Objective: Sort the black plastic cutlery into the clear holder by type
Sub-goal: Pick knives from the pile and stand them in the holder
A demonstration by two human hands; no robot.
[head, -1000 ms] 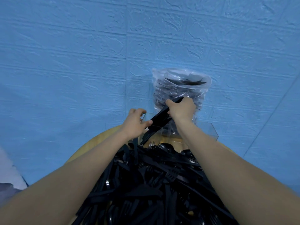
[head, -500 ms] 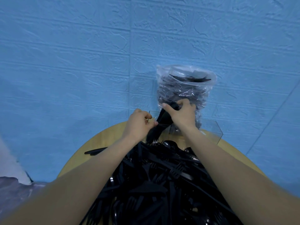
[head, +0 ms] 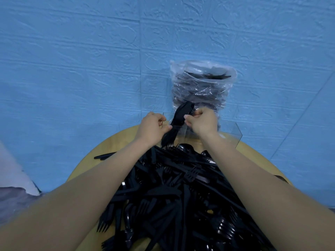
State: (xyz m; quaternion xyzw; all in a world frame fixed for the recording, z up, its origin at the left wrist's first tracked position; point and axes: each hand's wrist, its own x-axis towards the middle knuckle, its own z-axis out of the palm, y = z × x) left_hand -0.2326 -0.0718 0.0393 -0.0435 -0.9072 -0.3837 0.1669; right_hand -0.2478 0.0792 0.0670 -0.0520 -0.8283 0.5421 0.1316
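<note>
A bundle of black plastic cutlery (head: 178,122) stands almost upright in the left end of the clear holder (head: 234,132) at the far side of the round table. My left hand (head: 152,128) pinches the bundle low on its left side. My right hand (head: 203,122) grips it from the right near its top. Which type of cutlery the bundle is cannot be told. A large heap of black forks, knives and spoons (head: 177,196) covers the table between my forearms.
A clear plastic bag (head: 203,86) with more black cutlery stands behind the holder against the blue wall. One black piece (head: 104,156) lies alone on the wooden table (head: 116,145) at the left. The table's edge curves close on both sides.
The bundle has swung from a low slant to nearly upright and gone down into the holder. Both hands stayed on it and drew closer together.
</note>
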